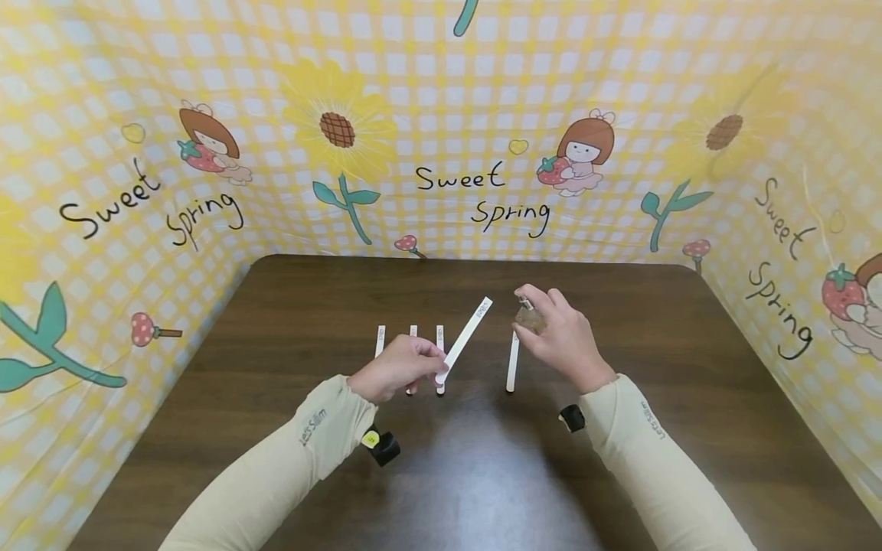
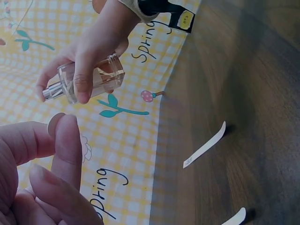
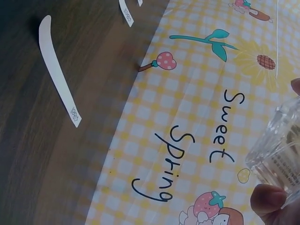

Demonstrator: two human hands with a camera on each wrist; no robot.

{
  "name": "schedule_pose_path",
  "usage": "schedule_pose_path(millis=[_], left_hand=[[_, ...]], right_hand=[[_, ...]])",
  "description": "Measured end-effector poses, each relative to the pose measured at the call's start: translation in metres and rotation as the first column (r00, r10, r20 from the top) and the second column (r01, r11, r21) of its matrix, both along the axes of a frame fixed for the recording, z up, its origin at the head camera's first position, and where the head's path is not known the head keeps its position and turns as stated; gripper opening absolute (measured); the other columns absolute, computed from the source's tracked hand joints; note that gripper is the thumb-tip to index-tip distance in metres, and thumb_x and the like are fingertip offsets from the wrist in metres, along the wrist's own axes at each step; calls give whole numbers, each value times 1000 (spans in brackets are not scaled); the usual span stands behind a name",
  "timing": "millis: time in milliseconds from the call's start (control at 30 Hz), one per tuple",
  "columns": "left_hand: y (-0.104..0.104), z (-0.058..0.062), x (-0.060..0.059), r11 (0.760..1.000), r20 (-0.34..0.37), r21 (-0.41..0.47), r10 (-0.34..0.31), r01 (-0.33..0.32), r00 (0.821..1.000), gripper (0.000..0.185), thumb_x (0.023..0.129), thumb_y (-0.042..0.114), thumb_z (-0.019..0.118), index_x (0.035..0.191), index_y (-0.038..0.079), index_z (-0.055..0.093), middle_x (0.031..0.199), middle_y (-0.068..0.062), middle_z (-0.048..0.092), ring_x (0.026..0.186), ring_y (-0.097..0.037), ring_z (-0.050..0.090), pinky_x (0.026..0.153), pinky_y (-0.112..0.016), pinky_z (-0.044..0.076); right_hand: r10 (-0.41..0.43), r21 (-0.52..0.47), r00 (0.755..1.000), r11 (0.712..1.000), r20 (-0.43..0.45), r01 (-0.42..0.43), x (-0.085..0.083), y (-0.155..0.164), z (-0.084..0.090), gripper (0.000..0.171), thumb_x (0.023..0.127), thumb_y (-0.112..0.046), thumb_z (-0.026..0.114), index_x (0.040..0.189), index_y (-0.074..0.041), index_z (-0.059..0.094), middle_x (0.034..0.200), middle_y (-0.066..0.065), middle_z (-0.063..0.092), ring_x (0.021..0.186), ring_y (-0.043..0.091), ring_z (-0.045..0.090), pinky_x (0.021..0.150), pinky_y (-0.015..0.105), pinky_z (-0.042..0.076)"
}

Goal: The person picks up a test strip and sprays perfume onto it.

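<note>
Left hand [image 1: 396,367] partly covers the strips on its side of the dark table [image 1: 475,467]; the glass bottle [image 2: 108,76] is cut off in the right-wrist view. Left fingers pinch a plain white paper strip [image 1: 465,338], held slanted above the table near the bottle. Right hand [image 1: 568,340] grips the bottle, raised — clear, thick-walled, silvery sprayer, pale amber tint. Print on bottle and strip: too small to read. Sleeve [image 1: 324,436] lettering: apparently "Let's Sillim". Backdrop [image 1: 441,115]: "Sweet Spring".
</note>
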State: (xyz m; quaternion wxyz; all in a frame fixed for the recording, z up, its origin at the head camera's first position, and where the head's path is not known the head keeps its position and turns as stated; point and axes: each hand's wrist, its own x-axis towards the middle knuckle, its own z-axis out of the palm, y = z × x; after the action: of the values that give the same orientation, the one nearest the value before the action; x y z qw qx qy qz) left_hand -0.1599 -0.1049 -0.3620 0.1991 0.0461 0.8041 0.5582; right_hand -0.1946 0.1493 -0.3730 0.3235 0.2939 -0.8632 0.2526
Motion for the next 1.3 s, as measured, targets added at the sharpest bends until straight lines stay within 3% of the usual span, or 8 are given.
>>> schedule_pose_path(millis=[433, 800, 1300], left_hand=[[-1, 0, 0, 999, 14, 33, 14, -14, 1000, 12, 85, 1, 60, 93, -6, 67, 60, 1, 60, 42, -9, 36, 40, -19, 30], [0, -1, 3, 1000, 4, 18, 4, -4, 1000, 11, 84, -1, 62, 91, -9, 67, 59, 2, 58, 41, -8, 35, 40, -19, 30], [2, -2, 0, 999, 40, 39, 32, -34, 999, 13, 86, 2, 60, 93, -6, 66, 61, 0, 61, 40, -7, 35, 40, -19, 28]], right_hand=[[-7, 15, 1000, 1000, 14, 6, 0, -3, 2, 47, 72, -11, 77, 113, -12, 55, 80, 12, 50, 50, 21, 43, 41, 39, 41], [-34, -43, 994, 998, 101, 38, 3, -6, 0, 49, 72, -12, 78, 115, -12, 56, 83, 11, 53, 56, 24, 48, 45, 43, 43], [-15, -158, 998, 987, 64, 25, 5, 0, 1, 54, 71, -7, 81, 118, -8, 55, 88, 15, 57, 64, 26, 51, 51, 40, 45]])
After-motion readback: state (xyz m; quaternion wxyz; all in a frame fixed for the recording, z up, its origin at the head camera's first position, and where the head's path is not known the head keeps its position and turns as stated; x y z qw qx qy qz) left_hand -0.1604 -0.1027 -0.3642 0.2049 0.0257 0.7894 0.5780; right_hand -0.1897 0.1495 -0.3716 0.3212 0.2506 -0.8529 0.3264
